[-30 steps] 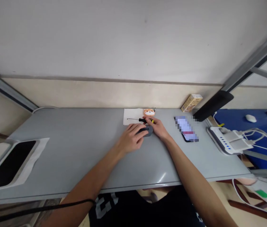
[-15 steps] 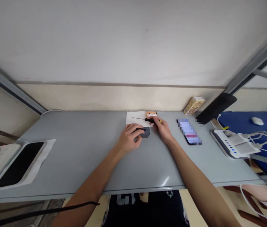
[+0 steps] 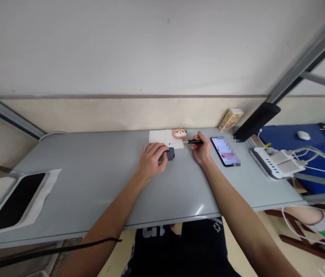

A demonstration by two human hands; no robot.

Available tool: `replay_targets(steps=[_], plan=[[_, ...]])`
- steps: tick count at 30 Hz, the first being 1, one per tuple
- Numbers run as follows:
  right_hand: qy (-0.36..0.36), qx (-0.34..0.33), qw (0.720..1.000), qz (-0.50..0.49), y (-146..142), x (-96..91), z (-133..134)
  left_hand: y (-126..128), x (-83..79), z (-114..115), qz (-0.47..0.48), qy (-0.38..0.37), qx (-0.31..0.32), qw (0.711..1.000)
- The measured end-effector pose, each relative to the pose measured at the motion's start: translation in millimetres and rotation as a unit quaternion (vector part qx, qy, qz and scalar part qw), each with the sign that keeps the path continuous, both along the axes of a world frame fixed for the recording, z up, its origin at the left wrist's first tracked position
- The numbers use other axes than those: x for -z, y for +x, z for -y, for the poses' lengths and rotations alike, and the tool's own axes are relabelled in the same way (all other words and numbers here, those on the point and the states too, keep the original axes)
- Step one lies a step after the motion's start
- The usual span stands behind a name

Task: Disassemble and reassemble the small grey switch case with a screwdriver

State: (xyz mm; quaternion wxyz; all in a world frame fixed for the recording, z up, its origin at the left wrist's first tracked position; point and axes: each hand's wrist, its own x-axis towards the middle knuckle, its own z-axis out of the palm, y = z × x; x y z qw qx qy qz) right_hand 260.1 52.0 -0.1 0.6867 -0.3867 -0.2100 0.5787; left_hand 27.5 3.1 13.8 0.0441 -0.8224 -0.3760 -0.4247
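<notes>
Grey desk (image 3: 99,181) under a cream wall: the left hand (image 3: 151,157) wraps a small dark block (image 3: 170,154) just near of the white paper (image 3: 159,135). The right hand (image 3: 201,151) pinches a screwdriver (image 3: 193,141) by its handle (tip pointing left). Bringing tip to block looks like the step in hand, and it calls for steady aim. A second ago the hands were closer together.

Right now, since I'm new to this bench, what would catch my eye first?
The hands at the back of the grey table: the left hand grips a small dark block, and the right hand holds a black-and-yellow screwdriver, its tip pointing toward that block. Just right of them a lit phone lies flat.
</notes>
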Motion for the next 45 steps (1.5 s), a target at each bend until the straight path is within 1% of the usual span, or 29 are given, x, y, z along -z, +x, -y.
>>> replay_targets(steps=[3,5,13,16,23,27,35,45], plan=[[-0.007,-0.001,1.000,-0.014,0.3,-0.6,0.3,-0.5,0.7,-1.7,-0.024,0.006,-0.027,0.999],[-0.009,0.000,1.000,-0.011,0.3,-1.0,0.8,-1.9,1.0,-3.1,-0.032,0.008,-0.031,0.999],[-0.009,0.006,1.000,0.004,1.8,-1.4,-0.1,-1.1,0.2,-2.8,-0.044,0.021,-0.020,0.999],[-0.008,0.012,1.000,-0.007,2.3,-1.1,-1.3,0.0,0.2,-2.0,-0.049,0.027,-0.014,0.998],[-0.003,0.025,1.000,0.012,2.0,1.1,-4.4,0.0,-1.0,-1.8,-0.043,0.021,-0.018,0.999],[0.005,0.022,1.000,-0.002,2.1,2.0,-4.3,-0.1,-1.6,-1.3,-0.037,0.020,-0.021,0.999],[0.000,0.016,1.000,-0.002,1.9,-1.6,-0.6,-2.7,3.0,-3.6,-0.047,-0.007,-0.008,0.999],[0.001,0.018,1.000,0.004,2.5,1.4,-1.9,-3.5,3.2,-4.3,-0.050,0.010,-0.006,0.999]])
